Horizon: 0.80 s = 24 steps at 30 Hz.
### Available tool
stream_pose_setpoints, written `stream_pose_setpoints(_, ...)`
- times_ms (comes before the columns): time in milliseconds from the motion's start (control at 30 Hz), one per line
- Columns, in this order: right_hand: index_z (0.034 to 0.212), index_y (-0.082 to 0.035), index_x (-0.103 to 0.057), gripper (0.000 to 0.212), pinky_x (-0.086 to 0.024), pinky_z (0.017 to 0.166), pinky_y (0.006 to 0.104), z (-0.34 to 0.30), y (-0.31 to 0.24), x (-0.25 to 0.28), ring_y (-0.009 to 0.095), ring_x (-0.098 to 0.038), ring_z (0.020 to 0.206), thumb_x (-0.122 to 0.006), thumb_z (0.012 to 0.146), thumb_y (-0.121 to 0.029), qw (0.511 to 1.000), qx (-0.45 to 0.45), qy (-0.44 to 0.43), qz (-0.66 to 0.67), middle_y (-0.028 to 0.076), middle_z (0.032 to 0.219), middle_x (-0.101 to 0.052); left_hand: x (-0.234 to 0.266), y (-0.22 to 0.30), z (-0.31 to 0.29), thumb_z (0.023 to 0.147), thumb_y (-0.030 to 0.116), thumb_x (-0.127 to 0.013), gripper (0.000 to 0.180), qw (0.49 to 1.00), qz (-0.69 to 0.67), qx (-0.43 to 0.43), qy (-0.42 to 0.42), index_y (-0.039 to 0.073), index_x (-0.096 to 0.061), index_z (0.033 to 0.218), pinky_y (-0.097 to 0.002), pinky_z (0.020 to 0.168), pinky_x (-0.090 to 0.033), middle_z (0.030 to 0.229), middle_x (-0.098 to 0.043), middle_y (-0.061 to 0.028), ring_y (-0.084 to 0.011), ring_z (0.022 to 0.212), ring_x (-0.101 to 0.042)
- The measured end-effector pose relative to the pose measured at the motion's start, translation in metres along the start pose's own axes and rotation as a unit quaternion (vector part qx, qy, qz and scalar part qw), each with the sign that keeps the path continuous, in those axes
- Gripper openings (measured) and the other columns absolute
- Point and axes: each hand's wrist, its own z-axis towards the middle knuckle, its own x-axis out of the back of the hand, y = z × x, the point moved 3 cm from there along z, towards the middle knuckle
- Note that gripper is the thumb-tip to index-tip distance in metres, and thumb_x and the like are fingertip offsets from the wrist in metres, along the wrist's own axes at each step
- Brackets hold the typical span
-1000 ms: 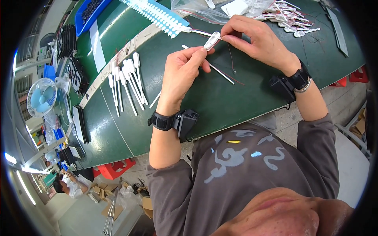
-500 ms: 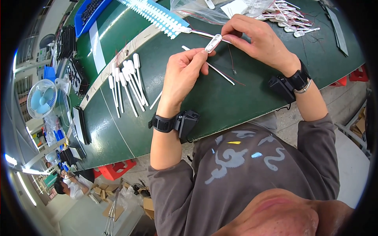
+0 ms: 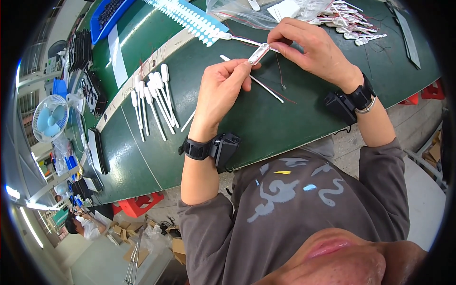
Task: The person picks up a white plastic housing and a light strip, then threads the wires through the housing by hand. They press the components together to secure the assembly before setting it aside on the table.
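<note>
Between thumb and fingers, my left hand (image 3: 223,85) grips a small white oval plastic housing (image 3: 259,53) with a hollow face turned up. My right hand (image 3: 313,50) is closed in a pinch at the housing's far end. Thin red wires show there, but what these fingertips grip is too small to make out. A small part (image 3: 284,87) hangs on a thin wire below them. Under the hands lies a thin white stick (image 3: 266,89). Another white stick end (image 3: 188,121) shows beside my left wrist; I cannot tell whether it joins the housing.
Several white paddle-shaped pieces (image 3: 156,92) with stems lie at left on the green table (image 3: 270,133). Beyond are a blue sheet of white stickers (image 3: 194,23), a clear plastic bag (image 3: 232,10) and a wired heap of white pieces (image 3: 339,19). A blue bin (image 3: 111,19) stands far left.
The housing has shifted very slightly to the right between my fingers. The hanging wire has swayed a little. Both hands are almost where they were.
</note>
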Motion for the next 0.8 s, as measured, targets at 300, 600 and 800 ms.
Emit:
stream_pose_setpoints(300,0.095,-0.001,-0.063,0.008,-0.046,0.065,0.0295,0.0000,0.0017,0.0017,0.019,-0.058,0.074,-0.067,0.088,-0.002,1.000,-0.012,-0.006,0.017,0.006,0.085,-0.059,0.0001,0.0009,-0.0008,0.096,0.021,-0.058,0.027,1.000,0.002,0.000,-0.005,0.002,-0.076,0.101,-0.0207,0.054,-0.031,0.063,-0.056,0.0058,-0.0021,0.059,-0.043)
stream_pose_setpoints(600,0.099,-0.003,-0.068,0.010,-0.045,0.068,0.0302,0.0004,0.0091,0.0038,0.020,-0.058,0.077,-0.067,0.089,-0.005,0.997,-0.017,-0.027,0.066,0.006,0.088,-0.062,0.0024,0.0035,-0.0020,0.096,0.021,-0.059,0.026,1.000,0.012,-0.018,-0.012,0.001,-0.076,0.100,-0.0211,0.054,-0.032,0.062,-0.056,0.0055,-0.0023,0.059,-0.044)
stream_pose_setpoints(800,0.099,-0.004,-0.068,0.010,-0.046,0.068,0.0307,-0.0004,0.0070,0.0035,0.021,-0.059,0.077,-0.067,0.089,-0.006,0.999,0.001,-0.022,0.042,0.006,0.088,-0.061,0.0022,0.0037,-0.0026,0.096,0.021,-0.059,0.026,1.000,0.016,-0.018,-0.011,0.002,-0.076,0.100,-0.0213,0.054,-0.033,0.062,-0.055,0.0053,-0.0026,0.059,-0.045)
